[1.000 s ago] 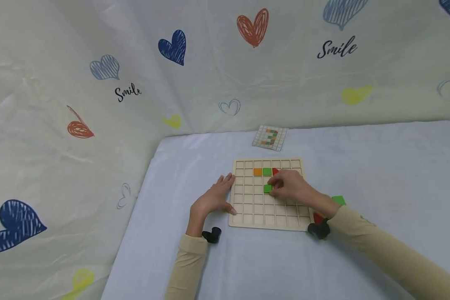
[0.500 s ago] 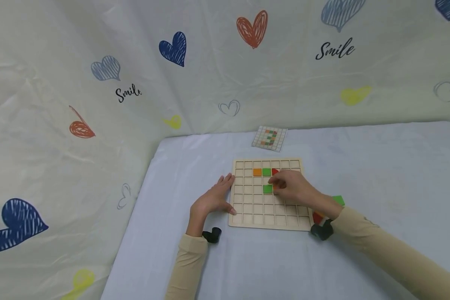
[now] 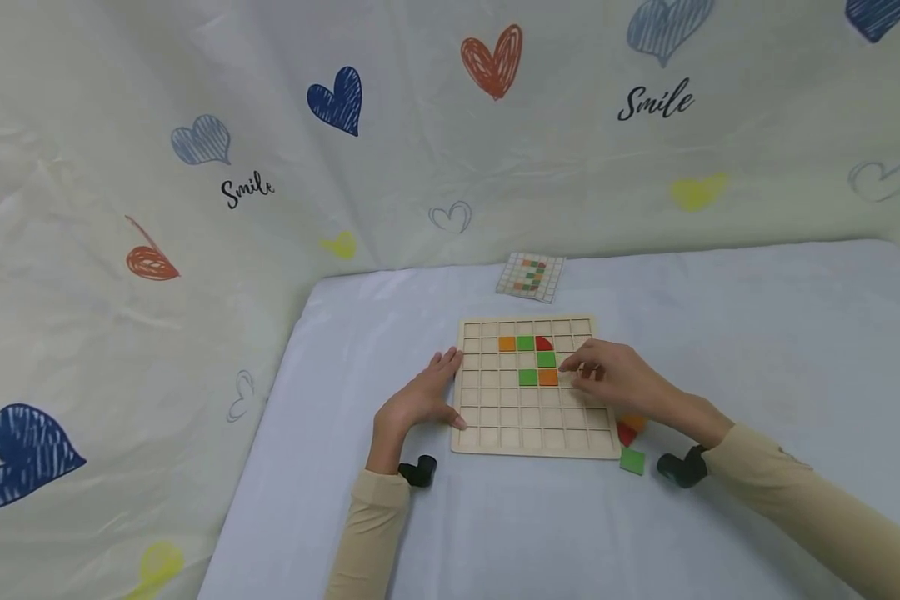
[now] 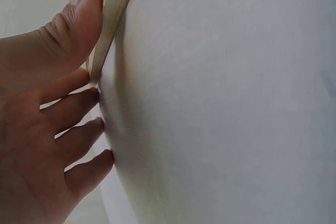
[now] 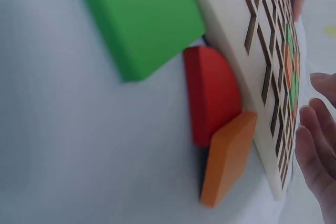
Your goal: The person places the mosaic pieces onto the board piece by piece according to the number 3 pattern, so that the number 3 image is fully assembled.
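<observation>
Head view: we've got a white-covered table (image 3: 757,358), and the wooden grid board (image 3: 487,417) on it is our landmark. Left hand (image 3: 420,398) is at the board's left edge, fingers straight, thumb touching the rim, gripping nothing. Right hand (image 3: 621,379) is over the board's right side, fingers loosely bent, nothing pinched that we can see. Pattern card (image 3: 531,277) lies just beyond the board's far edge. Six placed tiles (image 3: 528,377) sit in the board's squares, upper-middle. By its right edge we've got a loose green tile (image 5: 147,19), a rounded red tile (image 5: 215,95) and an orange tile (image 5: 231,156) touching the red. Tip from us: we'd steady the board left-handed, pinch each tile by its sides, check the card, turn the red's curve first, then press flat.
</observation>
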Available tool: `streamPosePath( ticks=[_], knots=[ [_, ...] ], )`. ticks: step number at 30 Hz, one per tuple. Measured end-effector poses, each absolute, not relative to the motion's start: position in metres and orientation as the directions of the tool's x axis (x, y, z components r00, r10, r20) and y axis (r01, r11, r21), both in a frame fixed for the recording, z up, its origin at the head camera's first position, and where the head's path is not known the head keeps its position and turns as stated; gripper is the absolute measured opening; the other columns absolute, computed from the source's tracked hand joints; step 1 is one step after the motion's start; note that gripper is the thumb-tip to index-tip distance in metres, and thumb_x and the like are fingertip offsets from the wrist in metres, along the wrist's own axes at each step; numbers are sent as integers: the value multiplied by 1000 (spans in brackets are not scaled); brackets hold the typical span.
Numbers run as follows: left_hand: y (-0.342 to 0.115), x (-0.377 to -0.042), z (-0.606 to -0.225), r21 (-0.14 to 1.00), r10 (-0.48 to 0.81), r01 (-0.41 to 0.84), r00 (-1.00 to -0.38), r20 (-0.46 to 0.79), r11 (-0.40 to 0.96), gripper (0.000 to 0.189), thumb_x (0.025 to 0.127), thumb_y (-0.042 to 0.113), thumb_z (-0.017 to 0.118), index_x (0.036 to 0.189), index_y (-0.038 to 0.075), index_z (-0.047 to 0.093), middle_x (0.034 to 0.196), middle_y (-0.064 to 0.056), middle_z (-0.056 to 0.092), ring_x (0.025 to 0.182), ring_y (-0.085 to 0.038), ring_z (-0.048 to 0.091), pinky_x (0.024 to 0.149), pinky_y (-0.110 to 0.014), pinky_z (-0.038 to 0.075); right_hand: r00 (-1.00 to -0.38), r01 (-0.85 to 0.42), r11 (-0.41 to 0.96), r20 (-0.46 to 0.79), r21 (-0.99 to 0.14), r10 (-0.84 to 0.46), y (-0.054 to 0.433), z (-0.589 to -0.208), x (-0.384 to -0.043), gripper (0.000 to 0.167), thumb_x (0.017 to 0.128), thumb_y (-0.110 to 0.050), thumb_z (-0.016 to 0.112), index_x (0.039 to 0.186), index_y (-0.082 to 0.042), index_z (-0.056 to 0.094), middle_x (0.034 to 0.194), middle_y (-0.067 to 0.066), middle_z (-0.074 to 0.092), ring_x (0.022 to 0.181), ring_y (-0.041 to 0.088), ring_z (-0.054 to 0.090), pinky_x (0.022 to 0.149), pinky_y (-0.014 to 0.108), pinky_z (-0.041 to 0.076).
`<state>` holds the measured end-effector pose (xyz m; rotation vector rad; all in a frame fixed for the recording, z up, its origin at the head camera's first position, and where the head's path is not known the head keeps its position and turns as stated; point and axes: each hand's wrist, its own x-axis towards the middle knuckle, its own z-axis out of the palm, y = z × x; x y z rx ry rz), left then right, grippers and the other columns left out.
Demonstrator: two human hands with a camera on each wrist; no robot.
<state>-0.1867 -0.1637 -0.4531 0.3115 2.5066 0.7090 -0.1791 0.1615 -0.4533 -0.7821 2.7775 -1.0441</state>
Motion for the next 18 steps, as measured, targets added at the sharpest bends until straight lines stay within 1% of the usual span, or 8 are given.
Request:
streamPosePath(
  ticks=[5, 11, 16, 18],
  knots=[
    [-166, -185, -451, 545, 345, 77, -844, -410, 835, 118, 75, 14, 92, 166, 15, 17, 174, 1, 9, 161, -22, 3, 130, -48, 15, -863, -449, 637, 118, -626, -492, 175, -452, -170, 20, 84, 1, 79, 103, -4, 78, 96, 2, 73, 77, 8, 59, 67, 24, 54],
    [-165, -184, -450, 560, 355, 80, -845, -401, 824, 118, 74, 13, 92, 166, 11, 19, 174, -3, 11, 161, -25, 4, 129, -51, 17, -862, -444, 638, 107, -630, -495, 190, -452, -160, 21, 83, 3, 77, 102, -6, 78, 95, 0, 72, 77, 4, 56, 66, 22, 53],
    [-164, -185, -453, 549, 350, 82, -845, -403, 832, 118, 74, 14, 92, 166, 13, 18, 174, -1, 10, 161, -23, 3, 130, -49, 16, -861, -452, 645, 114, -616, -495, 201, -454, -153, 23, 82, 3, 74, 101, -9, 79, 94, -3, 70, 76, 3, 54, 65, 22, 52],
    [-163, -185, -453, 548, 350, 84, -846, -403, 832, 118, 74, 14, 92, 166, 13, 18, 174, -1, 10, 161, -23, 3, 130, -49, 16, -861, -452, 644, 114, -618, -495, 206, -455, -150, 24, 81, 3, 75, 101, -10, 79, 94, -5, 70, 76, 2, 52, 64, 21, 51]
  ],
)
